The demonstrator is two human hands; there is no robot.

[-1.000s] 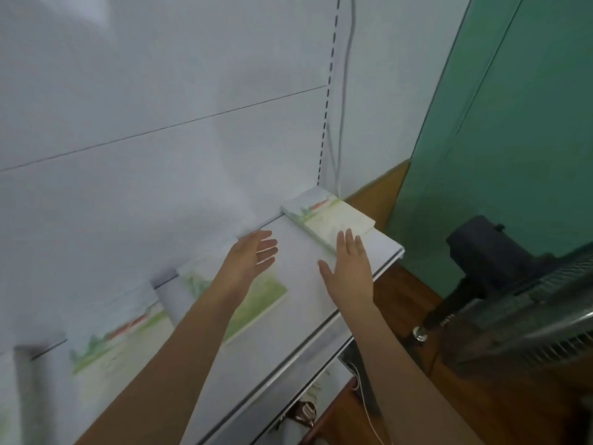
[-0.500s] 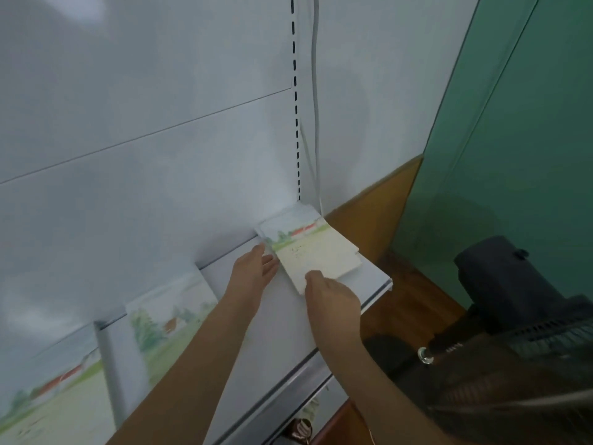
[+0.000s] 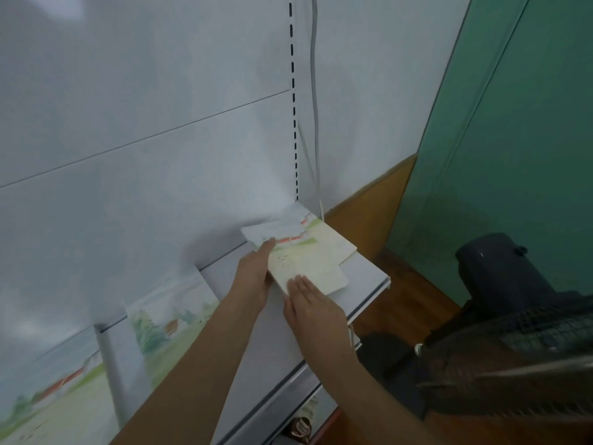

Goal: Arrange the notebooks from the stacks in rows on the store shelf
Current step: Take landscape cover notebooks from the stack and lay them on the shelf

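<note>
A small stack of landscape-cover notebooks (image 3: 333, 239) lies at the far right end of the white shelf (image 3: 256, 348). The top notebook (image 3: 308, 264) sits skewed on the stack, turned toward me. My left hand (image 3: 253, 274) holds its left edge, with fingers tucked along and under that edge. Laid flat on the notebook's near corner is my right hand (image 3: 313, 309), fingers straight. Further left, two more notebooks (image 3: 173, 316) (image 3: 48, 396) stand against the back panel.
A grey upright divider (image 3: 109, 364) separates the two standing notebooks. A dark fan (image 3: 513, 332) stands on the wooden floor close to the shelf's right end. A green wall (image 3: 513, 155) rises behind it. A cable (image 3: 316, 123) hangs beside the slotted upright.
Both hands reached the stack at the shelf's right end and took hold of the top notebook. It now lies turned out of line with the stack. The view shifted right.
</note>
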